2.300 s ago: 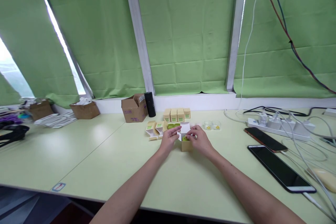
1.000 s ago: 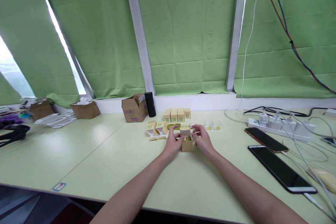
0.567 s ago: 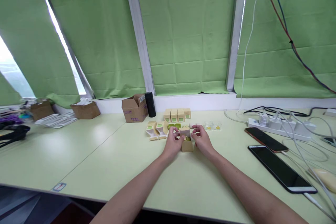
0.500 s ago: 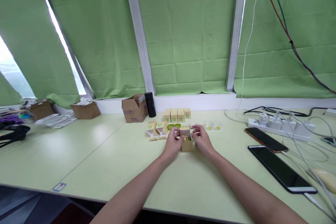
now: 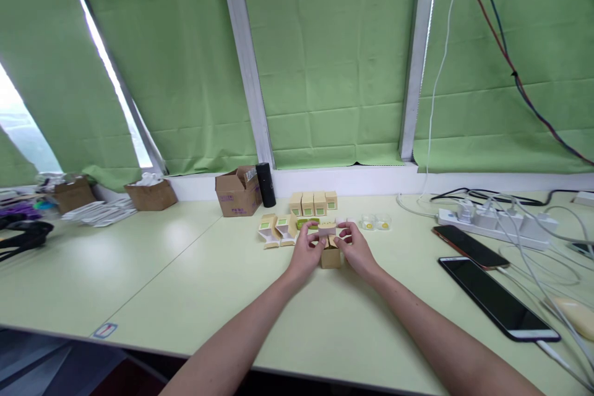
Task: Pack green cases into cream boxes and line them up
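A small brown cardboard box (image 5: 331, 258) stands on the table in front of me, its top end toward the wall and a pale lid flap raised at the back. My left hand (image 5: 306, 255) grips its left side with bent fingers, the thumb at the top opening. On the opposite side my right hand (image 5: 356, 249) has its thumb on a side flap and its fingers curled behind. The side flaps are folded inward over the opening, so the contents are hidden. Just left of the hands lie two open small boxes (image 5: 286, 230) and a green tray (image 5: 304, 222).
Several closed small boxes (image 5: 308, 203) stand in a row behind. Clear plastic cups (image 5: 375, 222) with yellow pieces sit to the right. A carton (image 5: 237, 193) and black cylinder (image 5: 265, 185) are back left; a power strip (image 5: 496, 228), cables and phones (image 5: 499, 297) lie right.
The side flaps of the small box have been folded inward, covering the yellowish thing that showed inside. My right thumb has moved left onto the box top.
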`<action>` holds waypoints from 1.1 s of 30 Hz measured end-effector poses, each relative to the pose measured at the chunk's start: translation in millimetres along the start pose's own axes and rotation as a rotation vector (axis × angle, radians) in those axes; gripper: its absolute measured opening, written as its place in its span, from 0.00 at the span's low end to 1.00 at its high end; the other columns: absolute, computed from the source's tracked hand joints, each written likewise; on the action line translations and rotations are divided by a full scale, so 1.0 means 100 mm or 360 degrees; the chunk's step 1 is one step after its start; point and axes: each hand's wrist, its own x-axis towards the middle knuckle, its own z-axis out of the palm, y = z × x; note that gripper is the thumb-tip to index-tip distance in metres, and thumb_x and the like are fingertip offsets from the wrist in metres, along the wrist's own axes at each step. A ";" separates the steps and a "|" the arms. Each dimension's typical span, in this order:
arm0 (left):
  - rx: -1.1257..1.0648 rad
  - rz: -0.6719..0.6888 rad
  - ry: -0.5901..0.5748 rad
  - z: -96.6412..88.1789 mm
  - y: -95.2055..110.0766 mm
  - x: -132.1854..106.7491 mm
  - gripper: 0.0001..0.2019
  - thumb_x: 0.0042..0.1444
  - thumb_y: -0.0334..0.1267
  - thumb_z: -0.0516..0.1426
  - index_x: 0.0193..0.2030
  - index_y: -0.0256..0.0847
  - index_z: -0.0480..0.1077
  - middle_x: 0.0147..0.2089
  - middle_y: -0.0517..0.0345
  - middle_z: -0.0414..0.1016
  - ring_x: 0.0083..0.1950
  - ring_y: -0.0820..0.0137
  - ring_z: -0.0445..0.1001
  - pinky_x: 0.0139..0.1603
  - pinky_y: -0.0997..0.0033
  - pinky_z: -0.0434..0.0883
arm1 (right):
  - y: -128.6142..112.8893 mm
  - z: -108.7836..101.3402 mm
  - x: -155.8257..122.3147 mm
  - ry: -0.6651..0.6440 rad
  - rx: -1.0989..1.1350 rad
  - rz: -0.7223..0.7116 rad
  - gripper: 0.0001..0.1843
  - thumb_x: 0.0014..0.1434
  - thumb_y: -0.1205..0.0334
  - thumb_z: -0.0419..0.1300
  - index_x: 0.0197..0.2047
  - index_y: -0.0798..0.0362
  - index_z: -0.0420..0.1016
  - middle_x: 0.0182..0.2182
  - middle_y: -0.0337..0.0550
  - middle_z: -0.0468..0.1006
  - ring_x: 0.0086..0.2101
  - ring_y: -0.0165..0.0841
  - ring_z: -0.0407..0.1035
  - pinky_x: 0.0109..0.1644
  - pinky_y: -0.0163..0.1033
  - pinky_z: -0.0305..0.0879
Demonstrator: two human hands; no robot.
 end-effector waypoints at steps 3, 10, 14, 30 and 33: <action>0.0076 0.0043 0.0018 0.00 0.00 0.01 0.19 0.59 0.40 0.62 0.54 0.45 0.62 0.45 0.51 0.83 0.46 0.64 0.80 0.46 0.65 0.71 | 0.01 0.01 0.01 -0.0003 -0.0022 -0.0008 0.22 0.53 0.51 0.60 0.50 0.50 0.69 0.38 0.41 0.72 0.32 0.36 0.70 0.39 0.44 0.68; 0.0164 0.0135 0.0031 -0.02 -0.04 0.03 0.11 0.57 0.38 0.62 0.45 0.43 0.66 0.43 0.53 0.82 0.44 0.63 0.80 0.43 0.67 0.70 | -0.02 0.03 0.00 0.0004 -0.0008 -0.0006 0.19 0.53 0.53 0.60 0.47 0.49 0.71 0.37 0.42 0.74 0.31 0.37 0.70 0.38 0.44 0.68; 0.0225 0.0193 0.0045 -0.03 -0.03 0.04 0.06 0.55 0.33 0.60 0.38 0.42 0.67 0.48 0.49 0.82 0.53 0.60 0.80 0.49 0.64 0.70 | -0.04 0.00 0.00 0.0010 -0.0033 -0.0070 0.19 0.52 0.55 0.60 0.48 0.50 0.73 0.40 0.44 0.74 0.33 0.37 0.70 0.39 0.45 0.69; 0.0046 0.0217 -0.0010 -0.12 0.02 0.06 0.04 0.54 0.34 0.59 0.37 0.41 0.71 0.49 0.48 0.82 0.57 0.57 0.78 0.57 0.59 0.70 | -0.29 -0.15 -0.11 -0.0110 -0.0313 -0.0681 0.04 0.57 0.66 0.59 0.36 0.48 0.73 0.36 0.44 0.75 0.38 0.39 0.69 0.33 0.40 0.64; 0.0046 0.0283 0.0002 -0.14 0.05 0.06 0.04 0.58 0.37 0.58 0.38 0.41 0.72 0.50 0.48 0.82 0.58 0.56 0.78 0.58 0.58 0.69 | -0.29 -0.16 -0.11 -0.0107 -0.0403 -0.0731 0.05 0.56 0.67 0.58 0.35 0.47 0.71 0.36 0.44 0.75 0.39 0.40 0.69 0.36 0.42 0.65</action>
